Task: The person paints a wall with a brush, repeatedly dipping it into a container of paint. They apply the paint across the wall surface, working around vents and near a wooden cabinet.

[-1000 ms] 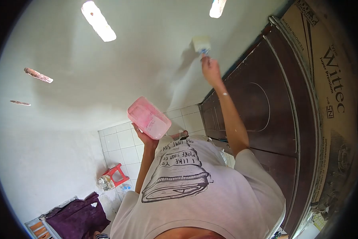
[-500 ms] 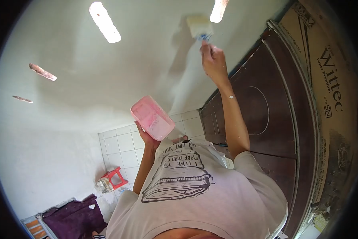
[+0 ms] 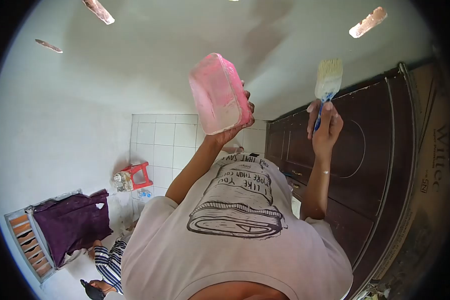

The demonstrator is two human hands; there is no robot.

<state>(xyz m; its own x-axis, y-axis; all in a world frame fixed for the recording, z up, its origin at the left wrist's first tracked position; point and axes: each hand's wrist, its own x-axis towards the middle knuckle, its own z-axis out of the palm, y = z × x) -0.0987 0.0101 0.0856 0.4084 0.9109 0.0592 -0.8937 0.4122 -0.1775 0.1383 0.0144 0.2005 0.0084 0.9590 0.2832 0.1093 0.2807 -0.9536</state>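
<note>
My left hand (image 3: 236,125) grips a pink plastic tub (image 3: 243,102) from beneath and along its right side. The tub is tilted, its mouth facing me, with pale paint coating the inside and pooled low. In my right hand (image 3: 327,122) is a paintbrush (image 3: 328,80), held by its blue-and-white handle, bristles pointing up. The bristles are pale with paint and overlap the light wall (image 3: 295,60) in this view. A white paint spot marks my right wrist.
A dark brown wooden door (image 3: 355,150) stands on the right, beside a large cardboard sheet (image 3: 430,160). White tiles (image 3: 162,132) cover the floor, where a red stool (image 3: 141,176) stands. At lower left, a person in a striped sleeve (image 3: 110,257) is near a purple cloth (image 3: 75,220).
My right hand has drawn the brush back from the wall, turned it and lowered it. My left hand has raised the tub and tilted it. The person at lower left has come further into view.
</note>
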